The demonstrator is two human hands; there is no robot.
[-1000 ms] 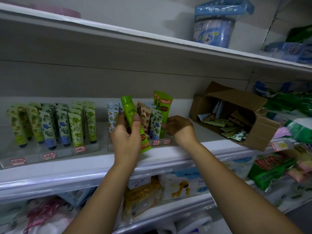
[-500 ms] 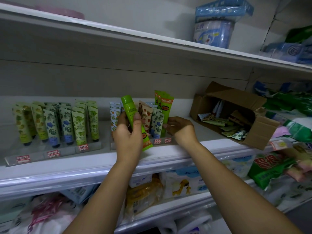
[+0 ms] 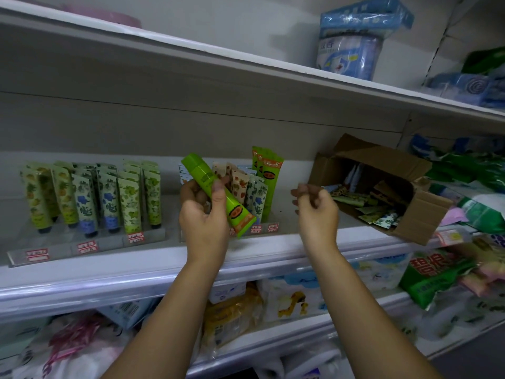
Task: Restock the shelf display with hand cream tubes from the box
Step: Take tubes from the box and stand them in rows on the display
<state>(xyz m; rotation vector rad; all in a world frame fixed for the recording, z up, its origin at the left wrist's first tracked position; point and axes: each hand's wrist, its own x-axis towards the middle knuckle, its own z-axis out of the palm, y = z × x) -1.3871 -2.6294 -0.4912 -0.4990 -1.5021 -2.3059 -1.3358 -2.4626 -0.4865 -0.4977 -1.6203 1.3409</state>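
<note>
Your left hand [image 3: 203, 222] gripped a green tube [image 3: 218, 191], tilted, in front of the right display rack [image 3: 269, 228]. Your right hand [image 3: 317, 209] hovered between rack and box [image 3: 418, 220], fingers loosely curled, apparently empty (blurry). Hands apart.

The red characters "碧浪" stand on the green bag [image 3: 434, 272]; other labels are unreadable.

The lime-green tube [image 3: 204, 173] has an orange-printed end, the patterned tubes [image 3: 84, 198] show green and blue florals, the box [image 3: 420, 214] is brown.
</note>
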